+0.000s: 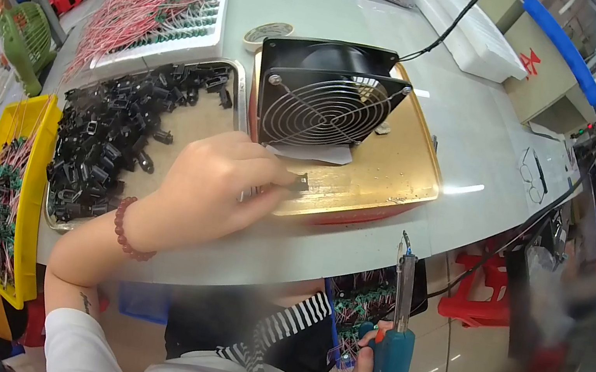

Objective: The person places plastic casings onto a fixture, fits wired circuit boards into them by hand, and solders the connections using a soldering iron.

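My left hand (224, 181) reaches over the near left part of a gold-topped box (396, 163). Its thumb and fingers pinch a small black plastic part (302, 183) at the box's top surface. My right hand (361, 362) is low at the right, below the table edge, closed around the teal handle of a soldering gun (398, 329). The gun stands upright, its metal tip pointing up, apart from the box. A black fan with a round wire guard (330, 112) stands on the box behind my left hand. Beside my left wrist, a metal tray (240, 86) holds many similar black parts.
A white foam tray (219, 23) with red and white wires lies at the back left. At the left edge hangs a yellow bin (36, 221) of wired green pieces. Glasses (534, 177) lie at the right. A red stool (477, 295) and a hanging black cable are beyond the table.
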The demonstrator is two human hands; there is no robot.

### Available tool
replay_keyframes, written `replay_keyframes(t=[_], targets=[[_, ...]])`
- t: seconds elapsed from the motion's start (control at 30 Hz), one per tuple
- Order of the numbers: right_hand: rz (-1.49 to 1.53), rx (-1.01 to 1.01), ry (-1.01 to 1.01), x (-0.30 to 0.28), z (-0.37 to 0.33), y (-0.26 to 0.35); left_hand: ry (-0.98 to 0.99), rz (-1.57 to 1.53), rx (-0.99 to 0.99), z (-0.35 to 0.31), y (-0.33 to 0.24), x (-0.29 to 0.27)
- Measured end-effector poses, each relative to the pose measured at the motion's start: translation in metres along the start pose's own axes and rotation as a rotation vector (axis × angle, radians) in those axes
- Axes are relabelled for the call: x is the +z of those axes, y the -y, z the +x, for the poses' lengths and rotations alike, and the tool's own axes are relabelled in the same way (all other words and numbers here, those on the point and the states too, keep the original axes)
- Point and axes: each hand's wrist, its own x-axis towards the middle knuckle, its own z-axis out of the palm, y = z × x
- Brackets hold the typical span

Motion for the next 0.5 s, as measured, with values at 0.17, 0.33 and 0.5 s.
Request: replay_keyframes(t=[0.17,0.33,0.5], targets=[[-0.005,-0.031,-0.004,0.005,0.003,0.001,0.043,0.040,0.014,-0.003,0.006,-0.002],[-0.018,-0.020,-0.017,0.003,-0.001,0.000,0.051,0.014,0.006,-0.005,0.007,0.002],[-0.036,-0.038,0.024,0.004,0.002,0.000,0.089,0.017,-0.013,-0.007,0.008,-0.001]])
